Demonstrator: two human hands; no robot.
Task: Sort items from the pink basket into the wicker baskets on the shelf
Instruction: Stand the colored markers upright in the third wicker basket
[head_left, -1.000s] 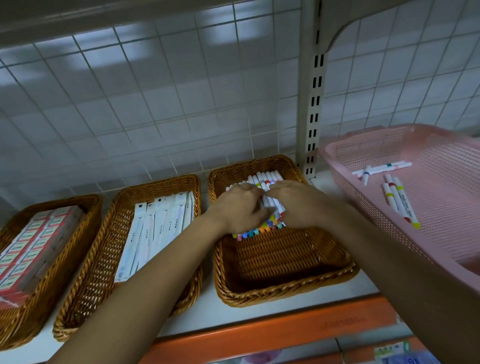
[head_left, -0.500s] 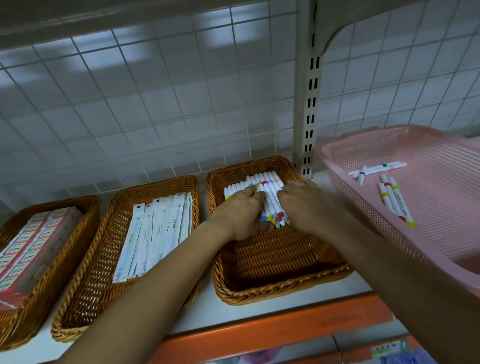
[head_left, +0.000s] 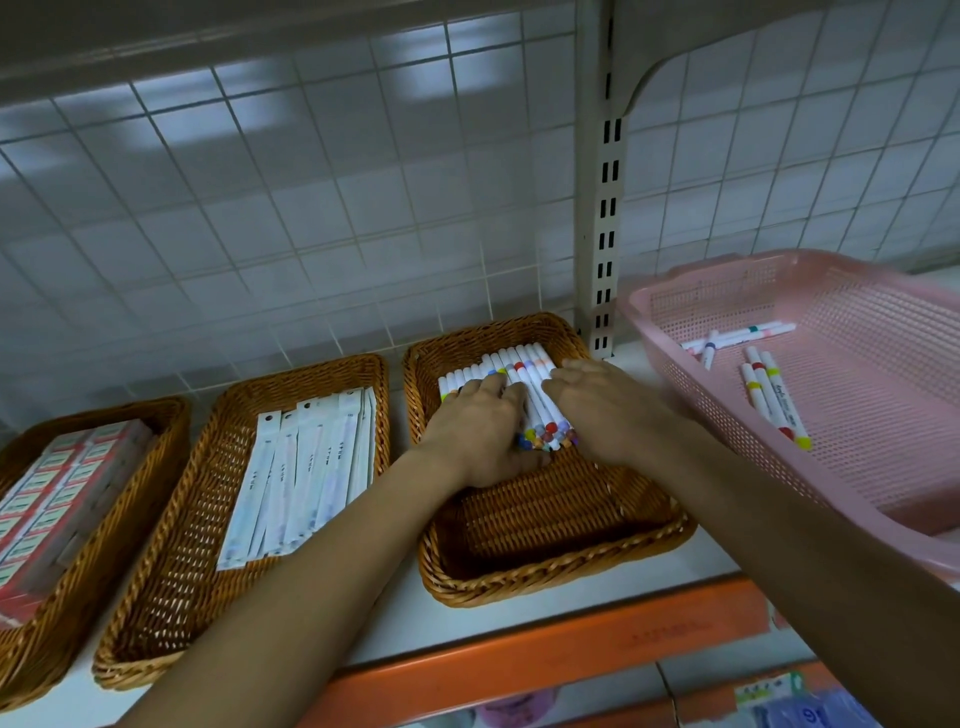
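Both hands rest on the row of markers (head_left: 523, 370) at the back of the wicker basket (head_left: 519, 592) towards the shelf's (head_left: 405, 629) right end. The left hand (head_left: 478, 431) has its fingers laid over them, seemingly pressing rather than gripping. The right hand (head_left: 597, 410) holds straight fingers against the row's side. The pink basket (head_left: 675, 291), farther right, holds loose markers (head_left: 769, 397).

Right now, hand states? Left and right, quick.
Left hand: lies over the markers; gripping or just pressing, cannot tell.
Right hand: open, fingers flat against the markers.
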